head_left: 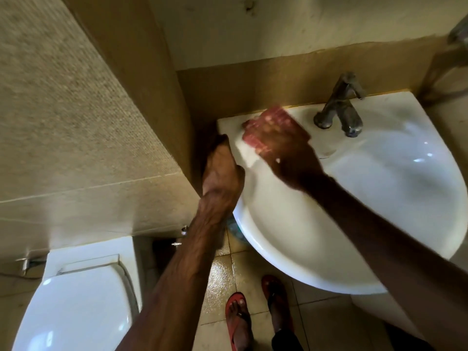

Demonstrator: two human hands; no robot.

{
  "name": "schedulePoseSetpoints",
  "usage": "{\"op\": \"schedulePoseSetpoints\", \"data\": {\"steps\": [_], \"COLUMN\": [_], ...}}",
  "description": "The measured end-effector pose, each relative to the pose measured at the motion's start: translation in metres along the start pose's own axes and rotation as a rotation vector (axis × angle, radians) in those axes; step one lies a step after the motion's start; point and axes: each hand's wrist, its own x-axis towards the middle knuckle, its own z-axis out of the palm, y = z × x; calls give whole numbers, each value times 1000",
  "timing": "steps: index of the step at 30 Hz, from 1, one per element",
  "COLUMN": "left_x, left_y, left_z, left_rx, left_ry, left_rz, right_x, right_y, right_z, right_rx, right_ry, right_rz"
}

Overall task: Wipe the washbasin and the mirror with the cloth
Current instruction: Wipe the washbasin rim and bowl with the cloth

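Beige tiled walls [63,122] close in around a white washbasin [291,259] fixed in the corner, and I take the tap [339,107] at its back as my reference. Left of the tap, on the flat back ledge, the red cloth [276,115] lies under my right hand [281,143]. The fingers are spread flat over it and press down rather than bunching it, though the whole area is smeared by motion. Further left of the tap, my left hand [220,173] is against the outer side of the basin with the thumb on the rim. Its fingertips run into shadow, so I cannot tell whether they curl round the edge or just brace. The mirror is nowhere in view.

I judge the basin wipe to be under way, with the bowl below the tap and the mirror yet to come.

Risks from here:
- A flat palm gives little hold, so a fast stroke could leave the cloth behind or flick it off the ledge.
- A sweep toward the tap could knock the knuckles on its lever.
- The floor [222,274] below the tap shines wet under my sandals [238,317], so leaning hard on the rim could cost my footing.
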Motion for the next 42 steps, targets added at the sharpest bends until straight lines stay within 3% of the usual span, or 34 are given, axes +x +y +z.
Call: {"op": "schedulePoseSetpoints", "data": {"steps": [2,5,7,10,14,16,18,20,22,25,30,33,35,42], "left_x": [-6,-15,-18,-14,-8,-6,-4,-5,-5,-7,-7,-10,-11,-8], "left_y": [-4,-5,3,18,19,15,12,12,12,8,-2,-8,-8,10], "left_z": [4,5,-2,-18,-29,-28,-26,-25,-24,-23,-18,-14,-14,-9], "left_rx": [-33,-49,-87,-136,-108,-106,-146,-167,-164,-166,-151,-158,-167,-172], "left_ry": [26,62,108,144,176,160,131,123,122,119,22,18,46,88], "left_rz": [-32,-29,-40,-94,-56,-47,-64,-95,-105,-90,-101,-72,-59,-91], "right_x": [-2,4,20,35,43,40,34,31,18,10,8,-17,-14,-14], "right_y": [32,-1,-54,-94,-36,-23,-53,-90,-105,-67,13,1,-25,-111], "right_z": [-1,13,21,19,22,17,19,25,26,18,12,14,22,20], "right_rx": [-107,-100,153,620,298,184,235,555,556,209,-40,-139,-57,500], "right_ry": [15,165,202,6,-113,-94,-10,41,11,-35,90,158,282,90], "right_rz": [210,462,412,300,-25,67,211,302,107,-140,112,445,563,379]}}
